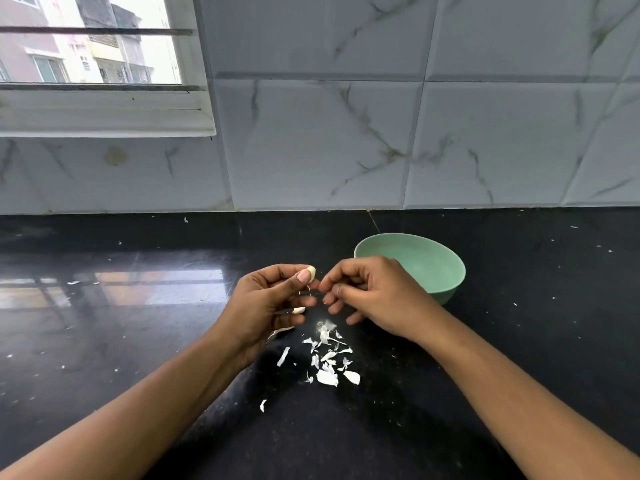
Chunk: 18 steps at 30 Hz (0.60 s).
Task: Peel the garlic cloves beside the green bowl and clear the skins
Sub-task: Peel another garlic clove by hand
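Forearms [138,410] over garlic skins [327,377]; clove [311,271] in hands [266,306]; green bowl [433,268] rim behind.

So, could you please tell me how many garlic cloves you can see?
2. One clove is pinched at the thumb tip of the left hand; a second clove sits between its lower fingers. More may be hidden in its palm.

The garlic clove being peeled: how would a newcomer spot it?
Find the green bowl on the black counter. Just left of it, the left hand pinches the garlic clove at its thumb tip: a plump pale lump, unlike the flat white skins lying below.
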Available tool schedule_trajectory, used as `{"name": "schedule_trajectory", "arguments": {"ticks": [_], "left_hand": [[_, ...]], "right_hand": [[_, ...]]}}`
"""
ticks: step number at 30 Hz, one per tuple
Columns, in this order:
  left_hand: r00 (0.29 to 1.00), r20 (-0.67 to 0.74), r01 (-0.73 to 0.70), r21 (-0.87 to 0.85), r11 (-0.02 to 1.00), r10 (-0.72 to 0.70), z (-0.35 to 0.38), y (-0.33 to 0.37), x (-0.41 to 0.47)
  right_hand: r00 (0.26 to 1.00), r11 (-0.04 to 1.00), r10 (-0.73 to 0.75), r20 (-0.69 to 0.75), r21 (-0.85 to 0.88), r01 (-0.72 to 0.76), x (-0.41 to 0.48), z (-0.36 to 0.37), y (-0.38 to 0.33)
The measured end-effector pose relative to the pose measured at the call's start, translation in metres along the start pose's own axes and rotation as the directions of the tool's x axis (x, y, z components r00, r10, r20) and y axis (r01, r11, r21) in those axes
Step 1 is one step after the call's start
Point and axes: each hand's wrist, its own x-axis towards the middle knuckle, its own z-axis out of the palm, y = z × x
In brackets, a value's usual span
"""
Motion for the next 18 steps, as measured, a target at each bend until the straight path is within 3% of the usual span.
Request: {"name": "schedule_trajectory", "arguments": {"ticks": [3,8,18], "left_hand": [[1.0,0.006,-0.009,0.028,1.0,0.008,-0.0006,-0.0005,0.0002],[0.996,0.029,-0.088,0.102,0.991,0.085,-0.0001,-0.0027,-0.0003],[0.98,0.105,-0.189,0.216,0.958,0.17,0.0025,-0.0028,-0.0034]], "right_hand": [[0.999,0.999,0.033,-0.021,0.026,-0.032,0.0006,-0.0009,0.0002],[0.991,0.969,0.059,-0.122,0.246,-0.028,0.0013,0.001,-0.0011],[0.985,0.879,0.168,0.049,0.445,-0.172,0.0015,-0.0075,-0.0055]]}}
